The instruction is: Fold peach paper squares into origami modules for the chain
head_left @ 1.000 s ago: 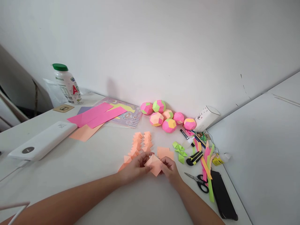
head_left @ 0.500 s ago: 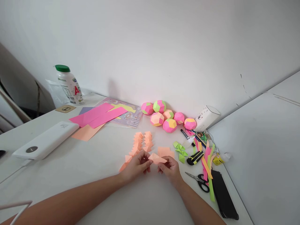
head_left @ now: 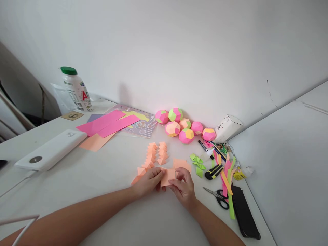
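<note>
A small peach-coloured paper square (head_left: 168, 177) is held up over the table, its flat face towards me. My left hand (head_left: 147, 181) pinches its left edge between thumb and fingers. At the right edge, the thumb and forefinger of my right hand (head_left: 185, 190) grip the square near its corners. Just behind it lie more peach paper squares (head_left: 183, 164), partly covered by my right hand. Folded peach paper pieces stand in two rows, a longer row (head_left: 150, 158) running down behind my left hand and a shorter row (head_left: 162, 153) beside it.
Several faceted paper balls (head_left: 186, 135) sit against the wall. To the right are green folded pieces (head_left: 197, 162), a box cutter (head_left: 214, 172), scissors (head_left: 219, 197), paper strips (head_left: 227, 177) and a black phone (head_left: 245, 212). A power bank (head_left: 52, 150), pink sheets (head_left: 107, 124) and a bottle (head_left: 77, 90) are left.
The peach paper, earlier seen as a pointed, folded shape, now shows as a flat square facing me. My right hand has turned and its fingers have shifted along the right edge.
</note>
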A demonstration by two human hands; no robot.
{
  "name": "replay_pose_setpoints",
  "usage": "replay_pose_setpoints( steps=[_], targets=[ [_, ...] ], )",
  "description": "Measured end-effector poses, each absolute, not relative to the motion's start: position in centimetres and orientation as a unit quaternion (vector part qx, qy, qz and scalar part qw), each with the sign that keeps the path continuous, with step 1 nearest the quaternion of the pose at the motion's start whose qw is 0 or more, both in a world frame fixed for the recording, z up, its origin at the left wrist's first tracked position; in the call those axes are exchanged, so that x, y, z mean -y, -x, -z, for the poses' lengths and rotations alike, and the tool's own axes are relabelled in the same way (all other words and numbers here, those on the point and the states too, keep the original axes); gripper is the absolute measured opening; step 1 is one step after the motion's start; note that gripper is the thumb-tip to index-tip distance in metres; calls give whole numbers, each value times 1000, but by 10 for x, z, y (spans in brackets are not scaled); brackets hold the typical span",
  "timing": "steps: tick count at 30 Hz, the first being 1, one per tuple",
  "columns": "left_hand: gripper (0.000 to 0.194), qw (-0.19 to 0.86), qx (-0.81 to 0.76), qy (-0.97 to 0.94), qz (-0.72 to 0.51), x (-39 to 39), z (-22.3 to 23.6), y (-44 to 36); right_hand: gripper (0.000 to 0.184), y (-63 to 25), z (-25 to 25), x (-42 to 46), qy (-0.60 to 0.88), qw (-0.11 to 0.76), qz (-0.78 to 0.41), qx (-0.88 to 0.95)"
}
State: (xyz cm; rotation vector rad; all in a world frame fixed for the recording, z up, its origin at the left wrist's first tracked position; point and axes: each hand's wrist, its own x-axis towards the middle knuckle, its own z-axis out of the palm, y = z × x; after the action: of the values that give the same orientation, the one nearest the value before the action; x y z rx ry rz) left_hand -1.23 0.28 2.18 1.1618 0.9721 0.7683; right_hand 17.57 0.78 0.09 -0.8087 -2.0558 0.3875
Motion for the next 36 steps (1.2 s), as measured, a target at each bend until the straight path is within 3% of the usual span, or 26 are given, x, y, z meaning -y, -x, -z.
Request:
replay_pose_setpoints(
  steps=[5,12,36],
  targets=[
    [44,663,-398,-533,-343,-4,-20,12,18,-174,-7,-14,326,429,-264,800],
    [40,649,-378,-575,-324,-1,-20,13,8,-173,-12,-16,351,428,-398,731],
    [24,632,-424,-580,-291,1,-23,13,15,-166,-18,-7,441,407,-474,645]
  ],
)
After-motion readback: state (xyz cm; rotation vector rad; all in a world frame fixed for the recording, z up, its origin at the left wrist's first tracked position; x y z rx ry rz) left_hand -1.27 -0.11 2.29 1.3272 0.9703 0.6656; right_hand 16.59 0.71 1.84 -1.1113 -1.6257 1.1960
